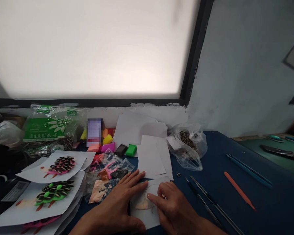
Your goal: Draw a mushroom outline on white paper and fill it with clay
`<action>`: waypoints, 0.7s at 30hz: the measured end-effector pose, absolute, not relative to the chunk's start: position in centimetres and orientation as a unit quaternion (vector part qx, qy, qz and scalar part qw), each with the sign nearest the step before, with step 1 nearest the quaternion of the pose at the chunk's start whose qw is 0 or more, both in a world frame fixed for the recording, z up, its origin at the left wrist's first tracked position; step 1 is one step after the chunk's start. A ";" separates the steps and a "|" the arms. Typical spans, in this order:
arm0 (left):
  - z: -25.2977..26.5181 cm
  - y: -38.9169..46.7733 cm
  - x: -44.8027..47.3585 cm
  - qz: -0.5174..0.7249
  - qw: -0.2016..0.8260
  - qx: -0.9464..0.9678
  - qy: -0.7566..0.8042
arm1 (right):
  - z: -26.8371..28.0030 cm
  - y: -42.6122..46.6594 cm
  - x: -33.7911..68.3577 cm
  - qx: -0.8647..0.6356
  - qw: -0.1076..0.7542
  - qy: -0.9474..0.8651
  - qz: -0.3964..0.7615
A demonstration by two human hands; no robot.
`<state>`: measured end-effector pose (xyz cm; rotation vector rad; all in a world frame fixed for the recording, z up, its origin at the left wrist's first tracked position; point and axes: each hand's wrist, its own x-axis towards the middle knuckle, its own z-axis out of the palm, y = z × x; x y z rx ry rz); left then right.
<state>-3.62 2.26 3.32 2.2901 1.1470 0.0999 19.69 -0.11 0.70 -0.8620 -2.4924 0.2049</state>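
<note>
A small white sheet (149, 222) with a pencil-drawn outline lies in front of me. Peach-coloured clay (142, 205) is spread on its left part, within the drawing. My left hand (120, 204) rests on the sheet's left edge, fingers stretched out. With its index fingertip, my right hand (173, 204) touches the sheet beside the clay. Its other fingers are curled, and a tiny pale bit shows between them, too small to name. Left of the sheet, an opened packet of peach clay (99, 191) lies by my left hand.
Finished hedgehog pictures (61, 165) with seed spines are stacked at left. Behind them stands a green seed bag (45, 127). Coloured clay packs (131, 150), blank paper (150, 156) and a bag of seeds (189, 143) line the back. Tweezers (250, 169) and an orange tool (238, 190) lie right.
</note>
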 end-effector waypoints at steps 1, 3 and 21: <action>3.3 2.3 -3.6 0.041 0.285 0.857 0.427 | 0.7 -0.1 19.6 -0.319 0.229 -0.917 0.074; 3.2 2.3 -3.7 0.057 0.286 0.860 0.420 | 0.7 -0.2 19.5 -0.325 0.200 -0.922 0.071; 2.5 2.3 -3.8 0.075 0.281 0.858 0.423 | 0.2 -0.1 19.2 -0.295 0.209 -0.931 0.042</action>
